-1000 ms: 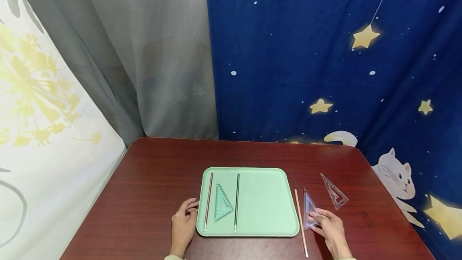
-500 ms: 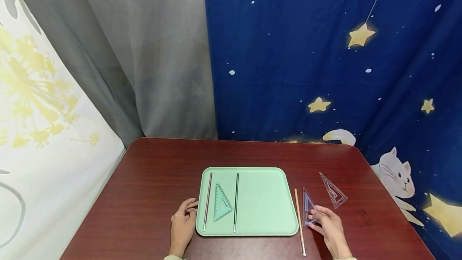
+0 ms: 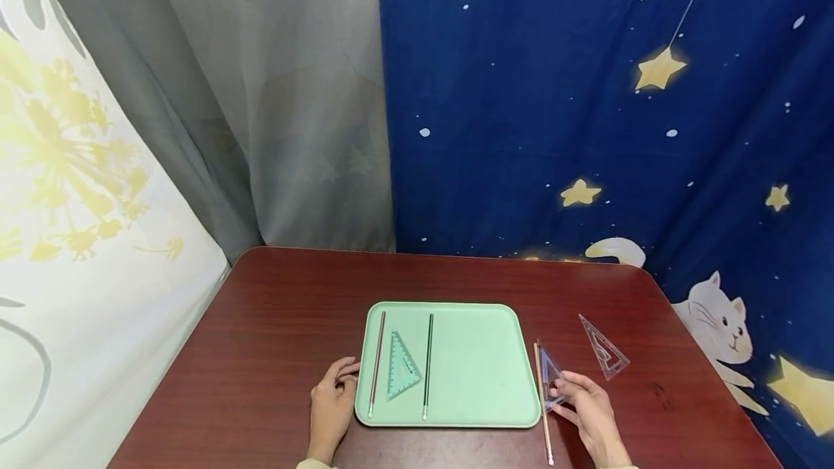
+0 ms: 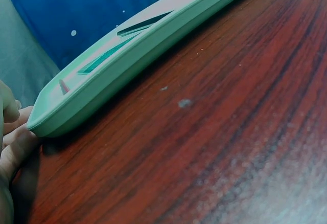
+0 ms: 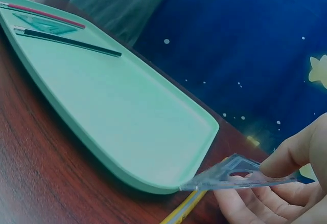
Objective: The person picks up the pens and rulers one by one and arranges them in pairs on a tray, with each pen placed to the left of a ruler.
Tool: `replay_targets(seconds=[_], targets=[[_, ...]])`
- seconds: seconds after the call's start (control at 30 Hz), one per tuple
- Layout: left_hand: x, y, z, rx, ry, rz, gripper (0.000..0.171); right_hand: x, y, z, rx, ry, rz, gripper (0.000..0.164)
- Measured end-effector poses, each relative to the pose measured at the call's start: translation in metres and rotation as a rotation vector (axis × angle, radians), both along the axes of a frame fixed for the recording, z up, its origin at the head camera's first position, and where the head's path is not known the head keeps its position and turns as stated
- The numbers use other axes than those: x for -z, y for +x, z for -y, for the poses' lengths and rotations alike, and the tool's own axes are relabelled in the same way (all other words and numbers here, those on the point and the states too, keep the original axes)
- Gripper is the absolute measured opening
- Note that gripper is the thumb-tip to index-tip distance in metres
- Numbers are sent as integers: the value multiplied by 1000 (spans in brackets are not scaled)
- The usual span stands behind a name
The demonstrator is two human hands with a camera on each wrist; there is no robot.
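My right hand (image 3: 589, 407) pinches a clear bluish set square (image 3: 549, 380) between thumb and fingers. In the right wrist view that set square (image 5: 232, 175) is held over a yellowish pencil (image 5: 186, 207), near the tray's corner. The left hand (image 3: 332, 404) rests on the table, its fingertips touching the left side of the green tray (image 3: 482, 368). On the tray lie a red pencil (image 3: 376, 364), a green set square (image 3: 402, 368) and a dark green pencil (image 3: 428, 368), side by side. Part of the left hand is cut off in its wrist view.
Another clear set square (image 3: 604, 347) lies on the reddish-brown table (image 3: 313, 288), right of the tray and beyond the right hand. The light wooden pencil (image 3: 546, 429) lies along the tray's right side. Grey and blue curtains (image 3: 489, 129) hang behind the table.
My right hand has shifted slightly left with the clear set square, bringing it up to the pencil beside the tray. The left hand stays at the tray's left side.
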State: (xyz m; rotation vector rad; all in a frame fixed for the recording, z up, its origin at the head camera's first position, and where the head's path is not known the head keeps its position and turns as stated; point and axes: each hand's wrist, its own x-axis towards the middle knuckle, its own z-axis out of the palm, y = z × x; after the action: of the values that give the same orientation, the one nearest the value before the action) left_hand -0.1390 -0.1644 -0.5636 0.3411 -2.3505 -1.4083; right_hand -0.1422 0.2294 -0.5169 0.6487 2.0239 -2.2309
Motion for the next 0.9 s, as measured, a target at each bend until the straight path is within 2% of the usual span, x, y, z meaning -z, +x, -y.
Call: replay_targets(seconds=[0.4, 0.9], targets=[[-1, 0, 0, 7, 17, -19, 29, -8, -1, 10, -35, -17, -32, 19], [-1, 2, -1, 0, 22, 1, 30, -1, -6, 31, -60, 11, -20, 21]])
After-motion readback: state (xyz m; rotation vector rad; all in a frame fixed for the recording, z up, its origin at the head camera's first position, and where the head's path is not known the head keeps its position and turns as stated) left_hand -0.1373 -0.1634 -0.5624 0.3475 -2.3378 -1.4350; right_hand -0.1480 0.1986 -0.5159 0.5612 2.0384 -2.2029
